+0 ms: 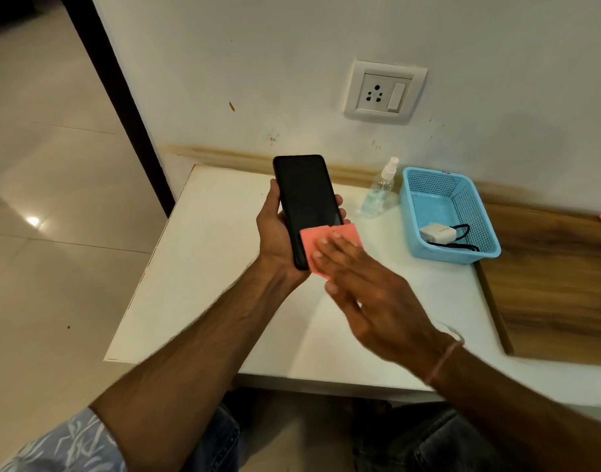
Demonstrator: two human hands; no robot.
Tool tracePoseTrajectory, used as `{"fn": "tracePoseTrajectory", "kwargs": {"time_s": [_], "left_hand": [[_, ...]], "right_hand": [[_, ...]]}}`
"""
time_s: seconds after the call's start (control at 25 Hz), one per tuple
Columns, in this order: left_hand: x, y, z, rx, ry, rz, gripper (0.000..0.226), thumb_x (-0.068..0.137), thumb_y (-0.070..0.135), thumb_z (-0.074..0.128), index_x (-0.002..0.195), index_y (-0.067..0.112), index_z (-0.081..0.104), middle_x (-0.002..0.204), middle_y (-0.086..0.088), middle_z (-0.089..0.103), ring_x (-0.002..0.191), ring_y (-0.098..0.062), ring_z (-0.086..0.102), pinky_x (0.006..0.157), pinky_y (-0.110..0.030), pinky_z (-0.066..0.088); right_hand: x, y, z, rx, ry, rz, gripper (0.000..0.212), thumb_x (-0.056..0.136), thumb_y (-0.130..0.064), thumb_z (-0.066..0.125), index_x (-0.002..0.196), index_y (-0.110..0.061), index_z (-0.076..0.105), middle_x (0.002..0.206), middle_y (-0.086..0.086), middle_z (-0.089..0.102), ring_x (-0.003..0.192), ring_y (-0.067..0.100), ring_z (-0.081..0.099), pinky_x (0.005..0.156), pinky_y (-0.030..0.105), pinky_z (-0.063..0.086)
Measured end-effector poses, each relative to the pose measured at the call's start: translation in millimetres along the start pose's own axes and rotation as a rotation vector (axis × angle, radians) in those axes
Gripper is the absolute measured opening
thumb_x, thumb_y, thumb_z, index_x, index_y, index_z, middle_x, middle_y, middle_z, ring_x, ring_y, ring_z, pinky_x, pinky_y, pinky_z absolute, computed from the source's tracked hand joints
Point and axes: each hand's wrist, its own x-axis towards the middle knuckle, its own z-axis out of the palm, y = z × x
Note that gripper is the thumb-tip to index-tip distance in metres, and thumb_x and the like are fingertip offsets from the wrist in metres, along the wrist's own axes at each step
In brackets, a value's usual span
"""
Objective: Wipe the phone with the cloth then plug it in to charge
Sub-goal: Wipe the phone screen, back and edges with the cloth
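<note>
Above a white tabletop by a white wall, the left hand grips a black slab phone upright by its edges; the right hand, fingers flat, presses a pink square cloth onto the screen's lower end.

We record warm, moderately dim indoor light over the whole frame. A small bright glare spot sits on the glossy floor tiles, so a lamp overhead seems likely. The white table reads cream under this cast; the wall grades from pale at centre to a soft grey shadow at upper right. Under the table edge it is near black. The right hand shows motion blur at its fingertips; the left hand and the phone are sharper. The screen shows no strong reflection. Wide-angle distortion bends the dark door frame and tilts the wall socket. We note mild softness at the corners.
</note>
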Motion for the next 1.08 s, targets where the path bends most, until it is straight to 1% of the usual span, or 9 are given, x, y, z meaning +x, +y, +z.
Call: {"fn": "tracePoseTrajectory", "kwargs": {"time_s": [0.16, 0.24, 0.36, 0.48, 0.68, 0.84, 0.92, 1.0, 1.08], "left_hand": [[-0.1, -15.0, 5.7, 0.021, 0.056, -0.017, 0.07, 0.096, 0.066, 0.042, 0.115, 0.007, 0.074, 0.103, -0.016, 0.073, 0.089, -0.03, 0.072, 0.078, -0.038, 0.061], [-2.3, -14.5, 5.8, 0.001, 0.025, -0.055, 0.074, 0.095, 0.067, 0.041, 0.126, 0.005, 0.067, 0.107, -0.016, 0.071, 0.094, -0.031, 0.07, 0.081, -0.039, 0.06], [-4.1, -7.1, 3.8, -0.012, -0.052, -0.112, 0.082, 0.093, 0.072, 0.037, 0.131, 0.001, 0.051, 0.107, -0.015, 0.063, 0.093, -0.03, 0.06, 0.082, -0.039, 0.054], [-1.8, -5.9, 3.3, -0.04, -0.019, -0.067, 0.081, 0.093, 0.07, 0.041, 0.131, -0.001, 0.055, 0.106, -0.019, 0.063, 0.09, -0.032, 0.06, 0.087, -0.042, 0.051], [-2.1, -15.8, 5.6, 0.005, 0.027, -0.064, 0.073, 0.094, 0.068, 0.043, 0.124, 0.006, 0.066, 0.104, -0.016, 0.071, 0.091, -0.03, 0.07, 0.081, -0.039, 0.06], [-5.7, -6.7, 3.0, -0.027, -0.058, -0.103, 0.081, 0.093, 0.072, 0.036, 0.129, 0.001, 0.052, 0.107, -0.015, 0.062, 0.092, -0.03, 0.061, 0.081, -0.039, 0.053], [-4.9, -4.6, 3.0, -0.053, -0.041, -0.083, 0.082, 0.094, 0.071, 0.039, 0.129, -0.002, 0.053, 0.106, -0.018, 0.062, 0.09, -0.032, 0.06, 0.084, -0.041, 0.051], [-5.2, -7.6, 6.5, -0.064, -0.024, -0.058, 0.079, 0.094, 0.069, 0.042, 0.129, 0.001, 0.058, 0.105, -0.021, 0.063, 0.089, -0.034, 0.061, 0.086, -0.042, 0.051], [-5.8, -14.2, 8.4, -0.02, 0.009, -0.063, 0.076, 0.093, 0.07, 0.043, 0.128, 0.005, 0.063, 0.105, -0.02, 0.068, 0.089, -0.032, 0.067, 0.083, -0.039, 0.055]], "right_hand": [[32.8, 10.4, -5.4, 0.025, 0.05, 0.24, 0.047, 0.102, -0.024, 0.04, 0.146, -0.011, 0.033, 0.156, 0.003, 0.025, 0.147, 0.016, 0.013, 0.118, 0.039, 0.023], [38.6, -6.5, 5.5, 0.066, 0.044, 0.211, 0.047, 0.102, -0.026, 0.04, 0.147, -0.012, 0.031, 0.156, 0.003, 0.023, 0.147, 0.015, 0.011, 0.12, 0.039, 0.017], [9.5, -20.2, 16.1, 0.067, -0.025, 0.042, 0.049, 0.102, -0.032, 0.036, 0.146, -0.012, 0.035, 0.155, 0.001, 0.027, 0.146, 0.013, 0.015, 0.119, 0.04, 0.022], [-11.0, 1.1, -0.9, -0.033, -0.065, -0.075, 0.047, 0.102, -0.03, 0.036, 0.144, -0.01, 0.038, 0.154, 0.003, 0.032, 0.146, 0.015, 0.02, 0.117, 0.04, 0.027], [25.2, 2.3, -2.6, -0.004, 0.027, 0.184, 0.047, 0.101, -0.025, 0.04, 0.146, -0.011, 0.033, 0.155, 0.004, 0.025, 0.147, 0.017, 0.012, 0.119, 0.042, 0.021], [9.4, -22.8, 13.8, 0.04, -0.072, 0.048, 0.05, 0.101, -0.034, 0.037, 0.147, -0.014, 0.033, 0.155, -0.001, 0.025, 0.147, 0.015, 0.013, 0.119, 0.039, 0.02], [-7.7, -12.7, 1.9, 0.012, -0.122, -0.047, 0.049, 0.102, -0.034, 0.035, 0.146, -0.015, 0.035, 0.155, -0.001, 0.028, 0.146, 0.013, 0.016, 0.118, 0.037, 0.023], [-8.4, 4.1, -11.7, -0.028, -0.102, -0.011, 0.046, 0.101, -0.028, 0.039, 0.145, -0.013, 0.037, 0.154, 0.001, 0.03, 0.145, 0.014, 0.019, 0.116, 0.04, 0.029], [4.2, 10.4, -14.3, -0.018, -0.028, 0.129, 0.046, 0.101, -0.022, 0.042, 0.145, -0.011, 0.035, 0.154, 0.003, 0.029, 0.146, 0.017, 0.018, 0.115, 0.042, 0.029]]}}
